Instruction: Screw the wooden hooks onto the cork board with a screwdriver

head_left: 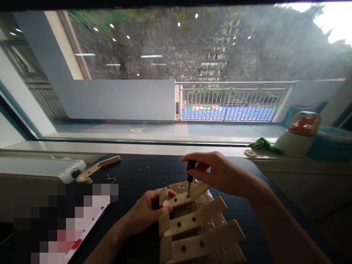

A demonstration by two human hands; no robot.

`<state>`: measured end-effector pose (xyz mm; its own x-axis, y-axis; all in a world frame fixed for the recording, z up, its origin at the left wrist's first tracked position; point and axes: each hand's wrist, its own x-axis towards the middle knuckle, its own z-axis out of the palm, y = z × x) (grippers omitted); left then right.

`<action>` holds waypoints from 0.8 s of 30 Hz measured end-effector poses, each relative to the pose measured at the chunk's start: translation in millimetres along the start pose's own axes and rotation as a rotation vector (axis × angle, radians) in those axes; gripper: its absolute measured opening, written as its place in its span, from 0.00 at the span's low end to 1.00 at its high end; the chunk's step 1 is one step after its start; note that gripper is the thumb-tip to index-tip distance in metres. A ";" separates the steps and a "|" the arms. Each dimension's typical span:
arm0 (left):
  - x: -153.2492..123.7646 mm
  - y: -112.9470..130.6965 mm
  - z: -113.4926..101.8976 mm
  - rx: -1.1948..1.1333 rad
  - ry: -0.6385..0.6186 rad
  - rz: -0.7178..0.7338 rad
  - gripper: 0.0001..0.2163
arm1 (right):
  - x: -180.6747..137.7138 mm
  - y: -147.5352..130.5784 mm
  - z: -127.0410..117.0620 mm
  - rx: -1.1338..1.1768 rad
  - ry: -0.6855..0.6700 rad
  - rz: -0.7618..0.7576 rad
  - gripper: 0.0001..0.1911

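Observation:
My right hand [220, 171] is closed round the black handle of a screwdriver [190, 169], held upright. The screwdriver's tip meets a hole in the farthest wooden hook [180, 199]. My left hand [145, 211] pinches that hook's upturned end between thumb and fingers. The hook lies across a rough, bark-like wooden board [177, 187]. Nearer to me, a second wooden hook [199, 218] and a third wooden hook [207, 242] lie across the same board, each with two dark holes.
On the dark table [134, 167], a loose wooden hook [96, 168] lies at the far left beside a few small screws [111, 178]. A radiator [41, 168] stands left. On the sill are a green cloth [264, 145], a roll of tape [250, 153] and a white-and-orange container [295, 141].

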<state>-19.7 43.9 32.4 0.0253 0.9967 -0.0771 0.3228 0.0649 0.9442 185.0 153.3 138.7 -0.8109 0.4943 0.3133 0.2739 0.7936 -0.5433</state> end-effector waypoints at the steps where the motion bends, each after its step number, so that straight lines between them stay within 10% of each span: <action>1: 0.0 0.1 0.1 -0.001 -0.001 -0.005 0.16 | 0.5 -0.2 -0.3 -0.014 0.011 0.005 0.15; 24: 3.2 0.0 -1.2 0.054 0.004 0.011 0.16 | 3.8 -0.1 2.9 -0.037 0.034 -0.014 0.12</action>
<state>-20.8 47.2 32.5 0.0255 0.9975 -0.0656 0.3732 0.0514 0.9263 180.4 154.1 137.7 -0.7967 0.4945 0.3475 0.2820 0.8127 -0.5099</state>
